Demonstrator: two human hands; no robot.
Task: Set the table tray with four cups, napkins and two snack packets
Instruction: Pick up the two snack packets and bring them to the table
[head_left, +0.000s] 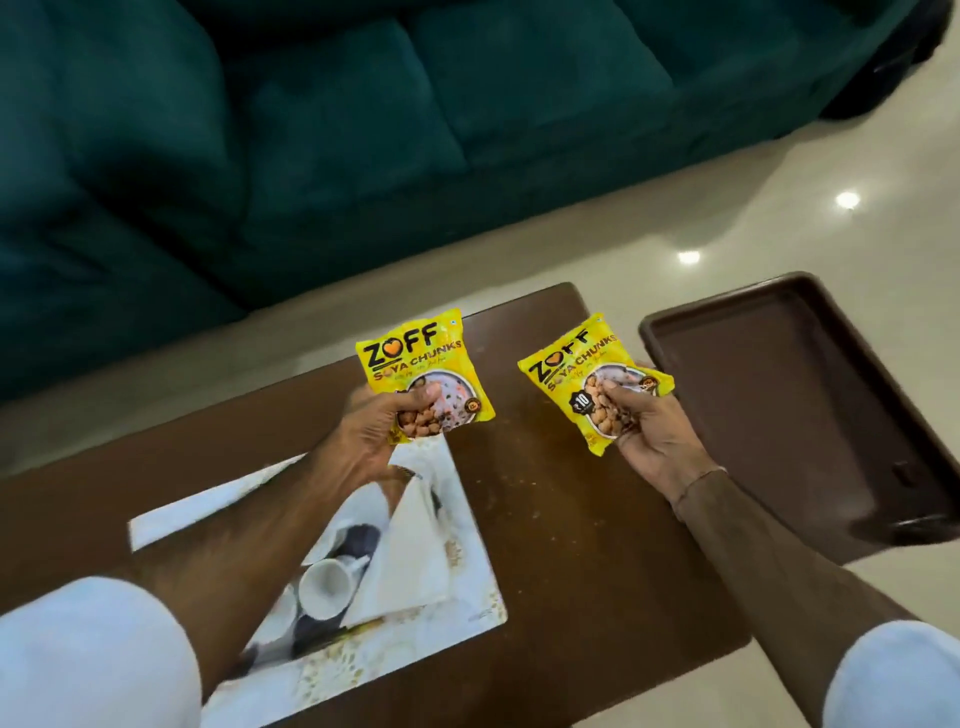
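I hold one yellow soya-chunks snack packet in each hand above the dark wooden table (545, 493). My left hand (374, 436) grips the lower edge of the left packet (415, 364). My right hand (649, 431) grips the lower corner of the right packet (582, 369). A white patterned tray (467, 597) lies on the table under my left forearm. On it are a white cup (324, 584) lying on its side and folded white napkins (410, 551). Other cups are hidden or too blurred to tell.
A dark brown empty tray (810, 405) rests at the table's right end, overhanging the edge. A dark green sofa (363, 130) runs along the far side. Shiny pale floor tiles (779, 208) lie between sofa and table.
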